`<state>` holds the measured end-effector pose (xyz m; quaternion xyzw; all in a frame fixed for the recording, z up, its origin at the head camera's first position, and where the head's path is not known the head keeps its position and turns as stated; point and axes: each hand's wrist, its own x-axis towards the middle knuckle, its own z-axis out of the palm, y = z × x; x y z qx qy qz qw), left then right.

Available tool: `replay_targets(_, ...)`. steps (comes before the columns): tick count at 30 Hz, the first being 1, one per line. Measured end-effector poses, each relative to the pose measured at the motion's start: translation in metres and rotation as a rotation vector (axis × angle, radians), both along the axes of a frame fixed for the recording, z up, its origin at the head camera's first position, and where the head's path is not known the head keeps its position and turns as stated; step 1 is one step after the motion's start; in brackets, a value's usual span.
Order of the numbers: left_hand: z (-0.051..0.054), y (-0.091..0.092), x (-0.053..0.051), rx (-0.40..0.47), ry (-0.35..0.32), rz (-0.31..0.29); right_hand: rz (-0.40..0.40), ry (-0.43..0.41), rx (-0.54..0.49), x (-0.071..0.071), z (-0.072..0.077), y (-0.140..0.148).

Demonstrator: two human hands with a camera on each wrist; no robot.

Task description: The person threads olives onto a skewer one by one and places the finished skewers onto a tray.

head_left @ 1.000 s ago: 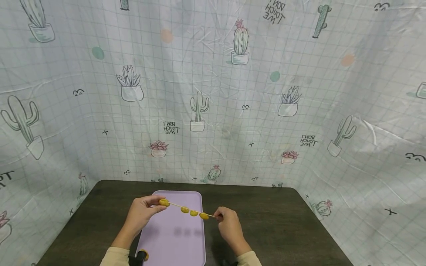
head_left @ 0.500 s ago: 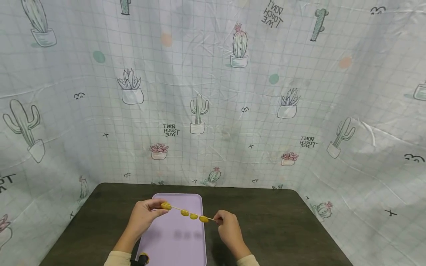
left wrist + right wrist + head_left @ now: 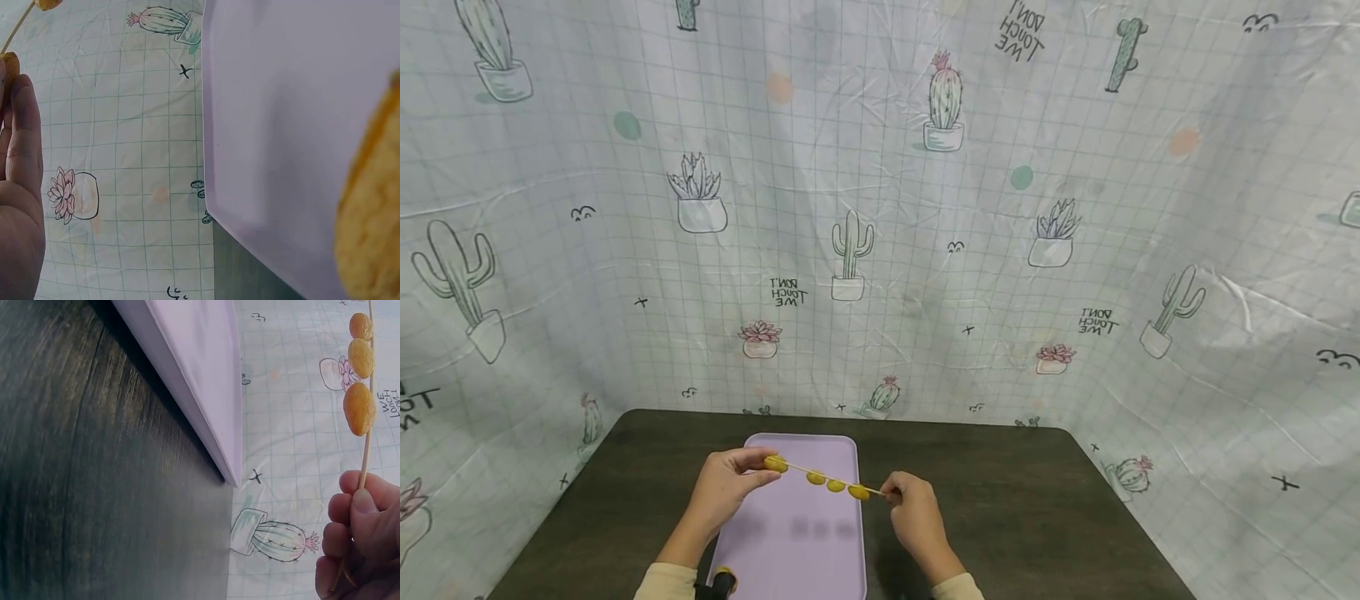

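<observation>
In the head view, my left hand (image 3: 722, 490) pinches a small yellow potato-like piece (image 3: 776, 463) between thumb and fingers, at the left end of a thin wooden skewer (image 3: 797, 468). Three more such pieces sit along the skewer; the rightmost piece (image 3: 859, 492) is nearest my right hand (image 3: 917, 515). That hand grips the bare right end, and the right wrist view shows the skewer (image 3: 365, 459) running under the thumb into curled fingers. The skewer slants slightly down to the right, above a lilac tray (image 3: 790, 562). Fingertips partly cover the left piece.
Another yellow piece (image 3: 375, 219) looms close in the left wrist view; in the head view it is mostly hidden behind a black wrist camera (image 3: 724, 583). The tray lies on a dark wooden table (image 3: 1015, 517). A cactus-print curtain (image 3: 880, 208) hangs behind and at both sides.
Both hands keep their holds on the piece and skewer, almost still. The whole head view has shifted slightly; the left hand has come a little nearer the right since a second ago.
</observation>
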<state>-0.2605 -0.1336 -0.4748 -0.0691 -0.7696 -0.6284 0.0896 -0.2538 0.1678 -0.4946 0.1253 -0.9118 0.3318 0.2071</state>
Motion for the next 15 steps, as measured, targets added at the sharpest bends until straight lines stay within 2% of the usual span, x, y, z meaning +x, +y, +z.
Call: replay_targets(15,-0.0014,0.0008,0.001,0.005,-0.009,-0.015,0.017,0.053,0.013,0.005,0.0046,-0.0063)
